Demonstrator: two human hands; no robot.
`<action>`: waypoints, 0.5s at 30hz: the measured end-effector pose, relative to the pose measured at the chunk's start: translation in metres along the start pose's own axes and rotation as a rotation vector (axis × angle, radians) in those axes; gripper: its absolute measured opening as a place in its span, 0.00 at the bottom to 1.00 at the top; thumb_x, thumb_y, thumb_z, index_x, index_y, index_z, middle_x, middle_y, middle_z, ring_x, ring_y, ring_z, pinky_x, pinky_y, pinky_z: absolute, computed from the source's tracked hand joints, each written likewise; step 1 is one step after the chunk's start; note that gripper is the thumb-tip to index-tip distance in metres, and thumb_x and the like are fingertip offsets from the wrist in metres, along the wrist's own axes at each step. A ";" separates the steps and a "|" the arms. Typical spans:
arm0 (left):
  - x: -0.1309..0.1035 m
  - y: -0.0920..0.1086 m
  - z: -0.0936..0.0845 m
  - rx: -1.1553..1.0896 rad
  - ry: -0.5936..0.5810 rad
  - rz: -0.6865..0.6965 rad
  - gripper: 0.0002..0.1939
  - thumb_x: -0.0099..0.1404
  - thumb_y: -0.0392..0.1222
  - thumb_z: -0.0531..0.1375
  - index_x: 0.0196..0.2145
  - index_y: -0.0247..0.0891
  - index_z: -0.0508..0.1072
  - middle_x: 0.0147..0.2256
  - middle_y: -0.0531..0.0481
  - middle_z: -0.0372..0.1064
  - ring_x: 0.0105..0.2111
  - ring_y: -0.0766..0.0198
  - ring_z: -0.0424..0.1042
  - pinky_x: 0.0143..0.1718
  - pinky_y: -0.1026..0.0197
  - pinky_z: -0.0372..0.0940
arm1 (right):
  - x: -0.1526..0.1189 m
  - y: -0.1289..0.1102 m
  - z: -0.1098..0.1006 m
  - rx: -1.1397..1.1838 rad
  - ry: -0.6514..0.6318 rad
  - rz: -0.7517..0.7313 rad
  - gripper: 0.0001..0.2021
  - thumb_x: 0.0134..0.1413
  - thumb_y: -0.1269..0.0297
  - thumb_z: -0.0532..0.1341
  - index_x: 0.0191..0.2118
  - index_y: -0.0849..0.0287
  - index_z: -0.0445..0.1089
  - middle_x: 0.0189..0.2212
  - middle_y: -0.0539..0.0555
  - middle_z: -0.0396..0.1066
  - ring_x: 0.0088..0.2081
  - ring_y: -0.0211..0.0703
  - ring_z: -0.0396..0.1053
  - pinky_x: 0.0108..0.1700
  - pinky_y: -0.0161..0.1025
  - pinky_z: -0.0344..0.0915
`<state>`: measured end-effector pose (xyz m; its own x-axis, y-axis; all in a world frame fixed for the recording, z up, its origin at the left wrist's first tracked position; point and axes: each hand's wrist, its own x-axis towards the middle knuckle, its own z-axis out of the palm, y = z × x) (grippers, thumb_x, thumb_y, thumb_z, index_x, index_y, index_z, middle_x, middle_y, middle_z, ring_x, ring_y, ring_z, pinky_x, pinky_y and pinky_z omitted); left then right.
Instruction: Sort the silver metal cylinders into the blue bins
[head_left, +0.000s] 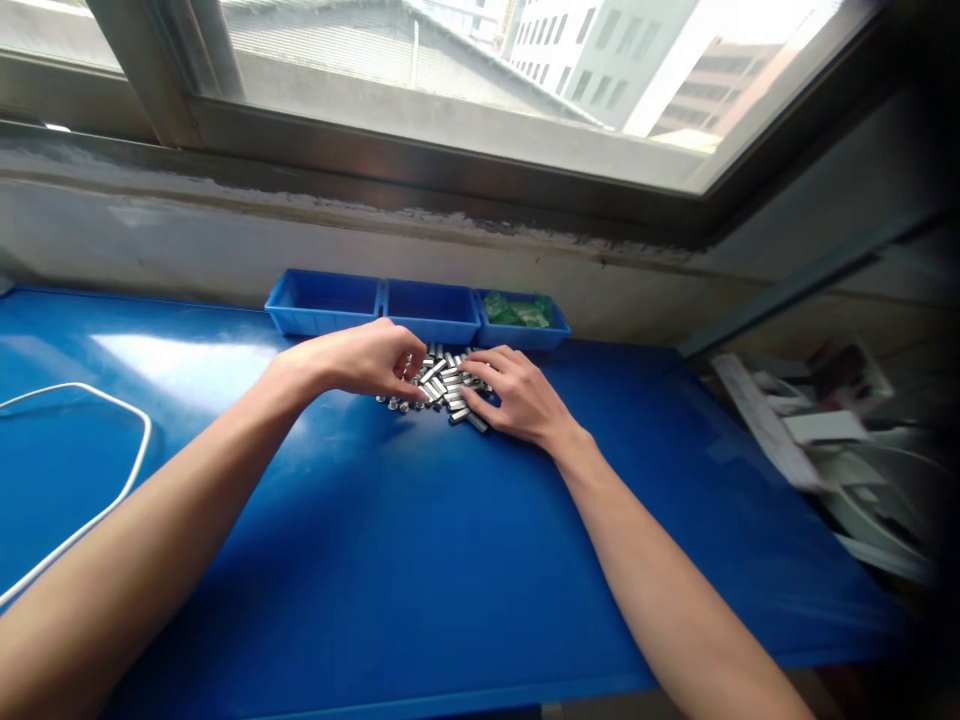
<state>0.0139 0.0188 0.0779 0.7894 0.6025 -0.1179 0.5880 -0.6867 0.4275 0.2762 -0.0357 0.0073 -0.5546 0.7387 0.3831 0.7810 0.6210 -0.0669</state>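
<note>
A heap of short silvery metal cylinders (pixel 435 380) lies on the blue table, between my two hands. My left hand (pixel 382 358) is over the heap's left side, fingers curved and the thumb apart from them; shiny pieces show through that gap, and I see nothing gripped. Small round metal pieces (pixel 393 404) lie under and just in front of this hand. On the right side of the heap rests my right hand (pixel 517 392), its fingers spread and touching the cylinders. Its palm side is hidden.
Three blue bins stand in a row behind the heap: the left bin (pixel 324 326), the middle bin (pixel 431 329) and the right bin (pixel 525 340), which holds green plastic bags (pixel 517 310). A white cable (pixel 144 440) crosses the table (pixel 420 590) at left. Blurred white items (pixel 829 427) lie beyond the right edge.
</note>
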 end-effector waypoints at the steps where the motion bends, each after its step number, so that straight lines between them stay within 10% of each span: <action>1: -0.002 -0.001 -0.003 0.023 -0.032 -0.034 0.19 0.57 0.58 0.66 0.28 0.39 0.72 0.27 0.53 0.73 0.26 0.65 0.68 0.26 0.65 0.54 | 0.000 0.000 0.000 -0.010 -0.007 0.007 0.17 0.65 0.58 0.58 0.53 0.61 0.73 0.53 0.63 0.74 0.52 0.56 0.69 0.53 0.53 0.66; 7: -0.007 -0.009 -0.002 0.018 -0.266 -0.235 0.25 0.47 0.61 0.70 0.37 0.43 0.74 0.26 0.54 0.76 0.27 0.61 0.72 0.26 0.64 0.56 | 0.004 -0.008 0.006 -0.037 0.006 0.045 0.18 0.68 0.56 0.55 0.53 0.61 0.73 0.52 0.62 0.74 0.52 0.57 0.68 0.51 0.53 0.65; 15: -0.005 -0.012 -0.002 -0.072 -0.264 -0.190 0.15 0.52 0.51 0.67 0.34 0.42 0.70 0.26 0.55 0.77 0.28 0.62 0.74 0.27 0.65 0.58 | 0.006 -0.014 -0.004 0.005 0.085 0.138 0.19 0.70 0.56 0.52 0.53 0.61 0.73 0.50 0.61 0.75 0.51 0.54 0.67 0.53 0.52 0.64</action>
<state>0.0027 0.0245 0.0756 0.6910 0.5844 -0.4254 0.7223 -0.5358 0.4372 0.2636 -0.0409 0.0142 -0.4154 0.7925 0.4465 0.8465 0.5165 -0.1291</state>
